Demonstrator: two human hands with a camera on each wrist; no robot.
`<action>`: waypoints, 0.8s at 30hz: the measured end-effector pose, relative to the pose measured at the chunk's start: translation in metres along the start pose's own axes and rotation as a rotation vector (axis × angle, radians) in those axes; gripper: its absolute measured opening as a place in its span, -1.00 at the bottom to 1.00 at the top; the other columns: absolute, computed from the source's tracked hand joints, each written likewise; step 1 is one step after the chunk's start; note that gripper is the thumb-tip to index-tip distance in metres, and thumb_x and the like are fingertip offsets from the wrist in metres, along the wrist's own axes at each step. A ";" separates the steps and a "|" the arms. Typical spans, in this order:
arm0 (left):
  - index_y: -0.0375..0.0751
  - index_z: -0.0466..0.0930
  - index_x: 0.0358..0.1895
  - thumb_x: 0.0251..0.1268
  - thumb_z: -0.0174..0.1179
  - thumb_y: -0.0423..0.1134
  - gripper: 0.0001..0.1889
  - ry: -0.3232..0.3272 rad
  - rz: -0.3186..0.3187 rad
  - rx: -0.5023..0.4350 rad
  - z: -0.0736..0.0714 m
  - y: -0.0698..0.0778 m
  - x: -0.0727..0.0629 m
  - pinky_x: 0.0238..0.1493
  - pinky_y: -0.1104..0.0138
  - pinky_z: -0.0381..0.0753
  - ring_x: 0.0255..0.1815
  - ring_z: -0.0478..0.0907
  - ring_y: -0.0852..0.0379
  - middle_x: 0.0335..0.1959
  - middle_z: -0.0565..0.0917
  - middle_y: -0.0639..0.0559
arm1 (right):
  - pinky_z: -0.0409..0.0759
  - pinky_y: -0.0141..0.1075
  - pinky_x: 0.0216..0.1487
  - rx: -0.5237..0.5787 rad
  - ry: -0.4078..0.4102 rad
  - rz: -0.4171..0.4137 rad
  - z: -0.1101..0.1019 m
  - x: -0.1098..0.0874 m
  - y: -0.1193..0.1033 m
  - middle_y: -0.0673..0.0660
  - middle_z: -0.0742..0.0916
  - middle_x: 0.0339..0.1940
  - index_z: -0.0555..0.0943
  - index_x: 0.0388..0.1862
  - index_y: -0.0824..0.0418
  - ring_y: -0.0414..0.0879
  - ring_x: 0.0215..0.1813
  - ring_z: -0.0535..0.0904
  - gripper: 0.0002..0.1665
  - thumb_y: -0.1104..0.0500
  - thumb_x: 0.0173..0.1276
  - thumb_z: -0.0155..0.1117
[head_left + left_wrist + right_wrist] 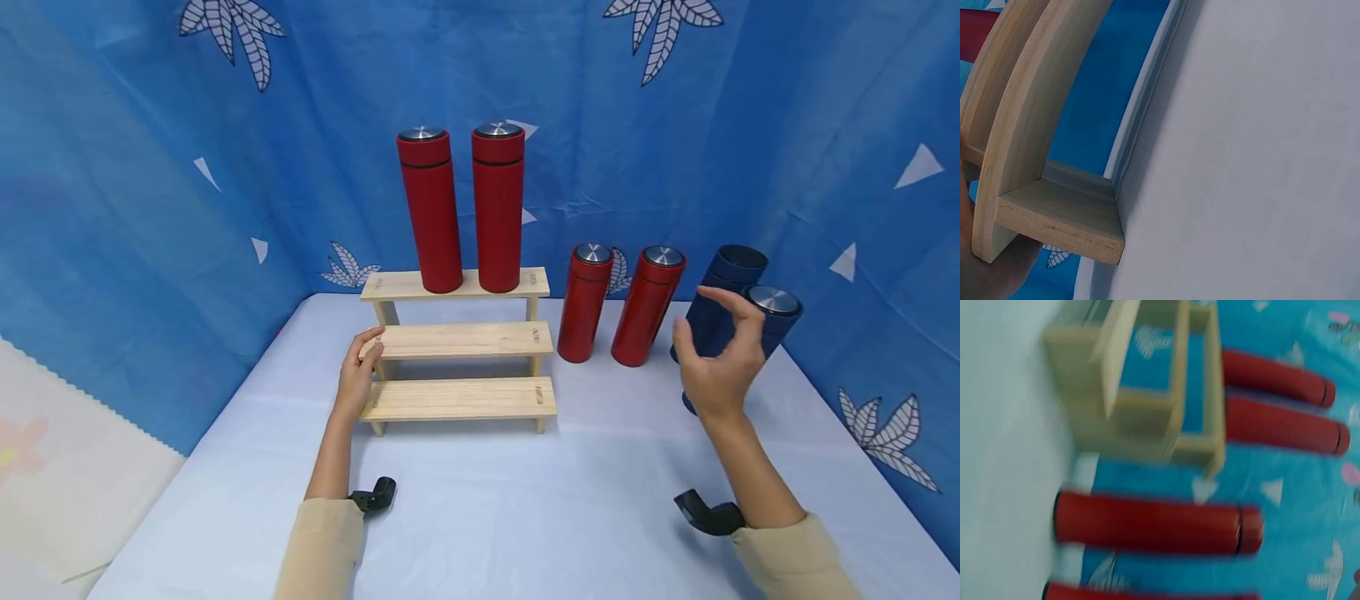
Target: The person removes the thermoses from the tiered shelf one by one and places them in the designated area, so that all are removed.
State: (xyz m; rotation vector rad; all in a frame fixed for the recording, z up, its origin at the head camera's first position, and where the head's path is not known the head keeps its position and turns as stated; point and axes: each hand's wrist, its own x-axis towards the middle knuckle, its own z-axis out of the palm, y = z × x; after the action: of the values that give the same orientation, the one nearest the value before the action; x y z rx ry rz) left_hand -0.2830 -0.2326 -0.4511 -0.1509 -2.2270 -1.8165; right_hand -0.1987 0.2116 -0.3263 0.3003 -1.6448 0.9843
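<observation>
Nearest the camera: two sleeves, then the left hand (358, 372), lying against the left end of the wooden step shelf (459, 340), fingers loosely bent over the middle step. Can't tell how hard it presses.

Over by the table's (480, 500) right edge: the right hand (718, 360), lifted and spread wide, thumb apart from fingers, pinching nothing. Just behind it, maybe touching, two dark blue bottles (723, 304). Right hand much nearer to them than left.

Standing up but leaning a bit, long way running up and down, caps pointing up and away toward the blue cloth (112, 167).

Left of those: two red bottles on the table (621, 304). Two more red bottles (461, 208) upright on the top step.
</observation>
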 end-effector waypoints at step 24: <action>-0.17 0.27 0.31 0.46 -0.10 -0.12 -0.56 -0.033 0.008 -0.047 0.002 0.025 -0.010 0.21 -0.10 0.11 0.27 0.17 -0.15 0.40 0.13 -0.09 | 0.24 -0.34 0.23 0.278 -0.492 0.155 0.185 0.042 -0.015 0.04 0.17 0.42 -0.15 0.49 0.01 -0.19 0.36 0.15 0.14 0.08 0.13 0.40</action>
State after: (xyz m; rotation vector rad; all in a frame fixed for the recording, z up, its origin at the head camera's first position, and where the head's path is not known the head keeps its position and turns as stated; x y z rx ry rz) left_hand -0.2680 -0.2249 -0.4308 -0.1992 -2.2032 -1.8761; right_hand -0.3289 0.0794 -0.2837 0.6506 -1.9928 1.3363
